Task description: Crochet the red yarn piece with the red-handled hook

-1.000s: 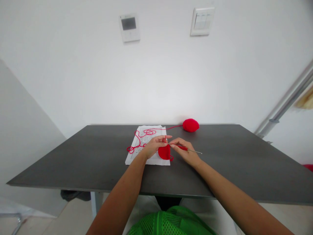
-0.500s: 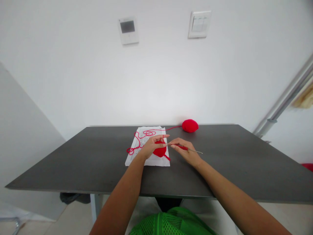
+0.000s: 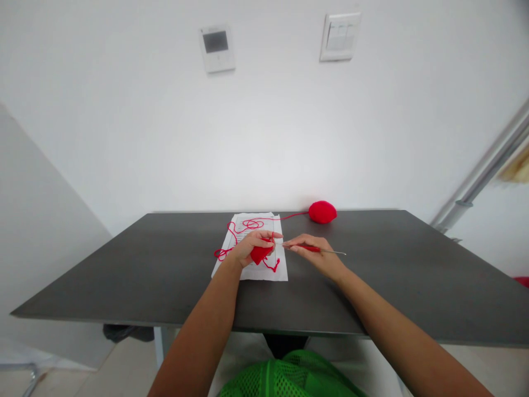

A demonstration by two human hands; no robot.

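One small piece of red yarn work (image 3: 259, 255) is sitting in the left hand (image 3: 247, 247), over the right, near part of a white printed sheet (image 3: 268, 274). The left thumb and fingers are clamping the piece, while one finger is stretching out to the right. A short red yarn tail (image 3: 273, 268) is dangling at the piece's near right side. Just to the right, the right hand (image 3: 318, 255) is pinching a slim metal hook with a red handle (image 3: 311, 248), fingers closed around it. Its left end is pointing at the red piece; whether it is passing through a stitch is too small to tell. Loose red yarn (image 3: 253, 225) is looping across the sheet's far and left parts and running right to a red yarn ball (image 3: 323, 212) at the far edge of the dark table (image 3: 132, 270). Beyond, a white wall (image 3: 273, 127) is carrying a screen panel (image 3: 217, 48) on the left and a switch plate (image 3: 340, 37) on the right.
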